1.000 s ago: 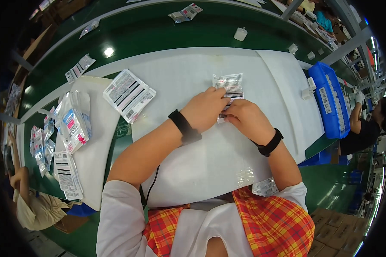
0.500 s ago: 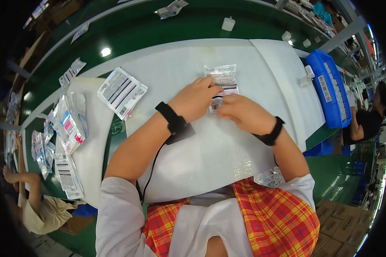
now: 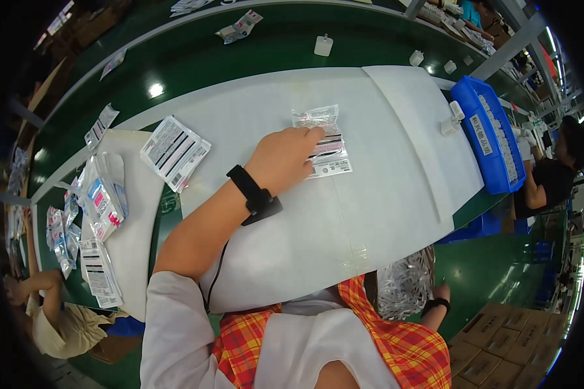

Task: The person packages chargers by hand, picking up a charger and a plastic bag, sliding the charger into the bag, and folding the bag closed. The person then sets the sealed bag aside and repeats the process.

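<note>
— Fingers [image 3: 308, 135] of my left hand [image 3: 282, 159] lay flat, pinning the clear packet [image 3: 323, 139] near the table's [image 3: 383, 214] far edge.

— Your right hand [image 3: 440, 292]?

— It had let go (dropped below the near edge), grip unclear.

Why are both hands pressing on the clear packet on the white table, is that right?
Not quite. In the head view only the left hand presses the clear packet on the white table. The right hand is down beside the table's near edge.
</note>
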Demonstrator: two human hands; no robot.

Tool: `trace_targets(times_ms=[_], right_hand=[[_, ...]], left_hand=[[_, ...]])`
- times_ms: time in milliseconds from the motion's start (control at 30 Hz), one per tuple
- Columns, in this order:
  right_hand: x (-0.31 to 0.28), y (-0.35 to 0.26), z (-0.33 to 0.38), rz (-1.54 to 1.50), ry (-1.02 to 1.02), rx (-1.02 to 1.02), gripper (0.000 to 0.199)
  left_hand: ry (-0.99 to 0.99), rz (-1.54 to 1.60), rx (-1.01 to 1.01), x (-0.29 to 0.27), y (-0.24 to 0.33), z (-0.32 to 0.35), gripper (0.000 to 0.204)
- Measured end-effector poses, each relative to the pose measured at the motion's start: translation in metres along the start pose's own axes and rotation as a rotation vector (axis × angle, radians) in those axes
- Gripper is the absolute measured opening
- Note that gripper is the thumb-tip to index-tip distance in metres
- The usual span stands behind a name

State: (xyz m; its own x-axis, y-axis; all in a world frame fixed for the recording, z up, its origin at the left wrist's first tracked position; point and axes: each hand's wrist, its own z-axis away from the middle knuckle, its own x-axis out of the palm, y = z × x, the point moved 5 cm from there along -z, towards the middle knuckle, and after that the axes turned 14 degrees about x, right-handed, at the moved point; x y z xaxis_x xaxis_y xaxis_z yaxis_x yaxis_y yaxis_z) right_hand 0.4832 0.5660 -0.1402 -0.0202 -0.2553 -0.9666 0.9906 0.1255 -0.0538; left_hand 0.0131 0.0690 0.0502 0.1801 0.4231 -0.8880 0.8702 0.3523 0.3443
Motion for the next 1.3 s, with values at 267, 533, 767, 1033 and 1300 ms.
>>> trace_targets(times_ms=[267, 533, 767, 1033, 1300], right_hand=[[-0.200, -0.370, 0.251, -0.648, -0.043, -1.032, 0.038], [-0.102, -0.547, 0.297, -0.046, -0.489, -1.281, 0.055], [-0.123, -0.658, 0.346, -0.522, -0.714, -1.415, 0.055], [-0.144, -0.565, 0.420, -0.463, -0.305, -1.808, 0.042], [-0.063, -0.549, 0.395, -0.149, -0.194, -1.918, 0.031]], left_hand=[[-0.119, -0.307, -0.159, -0.021, 0.013, 0.008, 0.033], [0.129, -0.023, -0.331, -0.096, -0.046, 0.115, 0.039], [0.111, -0.374, -0.573, -0.100, -0.104, 0.182, 0.038], [0.207, -0.284, -0.333, -0.094, -0.057, 0.104, 0.037], [-0.112, 0.164, -0.376, -0.019, -0.074, 0.030, 0.037]])
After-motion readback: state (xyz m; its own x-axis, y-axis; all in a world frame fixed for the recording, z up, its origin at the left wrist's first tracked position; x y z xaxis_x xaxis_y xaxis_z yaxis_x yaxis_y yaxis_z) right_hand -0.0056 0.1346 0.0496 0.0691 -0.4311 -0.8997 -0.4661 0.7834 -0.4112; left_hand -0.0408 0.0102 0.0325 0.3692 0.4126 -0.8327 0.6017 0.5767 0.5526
